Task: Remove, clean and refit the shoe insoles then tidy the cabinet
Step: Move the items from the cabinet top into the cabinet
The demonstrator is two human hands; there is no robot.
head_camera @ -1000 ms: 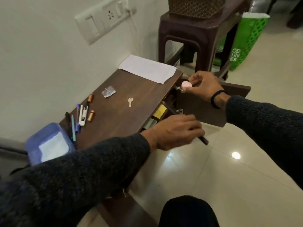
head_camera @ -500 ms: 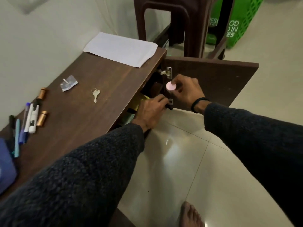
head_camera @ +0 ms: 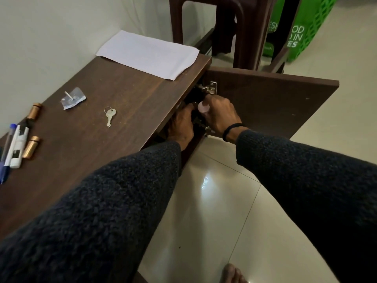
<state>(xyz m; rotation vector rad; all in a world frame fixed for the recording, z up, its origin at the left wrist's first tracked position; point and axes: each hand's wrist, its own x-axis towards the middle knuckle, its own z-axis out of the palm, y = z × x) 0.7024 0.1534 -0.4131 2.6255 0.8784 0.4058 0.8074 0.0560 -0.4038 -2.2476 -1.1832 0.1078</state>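
The cabinet (head_camera: 114,111) stood against the wall with its door (head_camera: 265,103) swung open toward the tiled floor. Both arms, in dark knitted sleeves, reached into the opening just below the front edge of the cabinet top.

The right hand (head_camera: 221,115) was at the hinge side of the opening, just beside the inner face of the door. Its fingers were curled round a small pink round object (head_camera: 203,108), which sat at the mouth of the opening. A black band (head_camera: 232,130) circled the right wrist.

The left hand (head_camera: 181,125) was inside the opening, under the cabinet top and touching or nearly touching the right hand. Only its back was visible; the fingers were hidden in the dark interior, so its grip could not be determined. The contents of the cabinet interior were too dark to identify.

On the cabinet top lay:
- a white sheet of paper (head_camera: 149,54) at the far end, overhanging the far edge;
- a key (head_camera: 110,117) on a ring, near the middle;
- a torn clear packet (head_camera: 73,98) nearer the wall;
- two copper-coloured cylinders (head_camera: 34,111) and a group of pens (head_camera: 17,146) at the near left end.

Beyond the far end of the cabinet stood a dark brown plastic stool (head_camera: 228,27) and a green bag (head_camera: 302,31)
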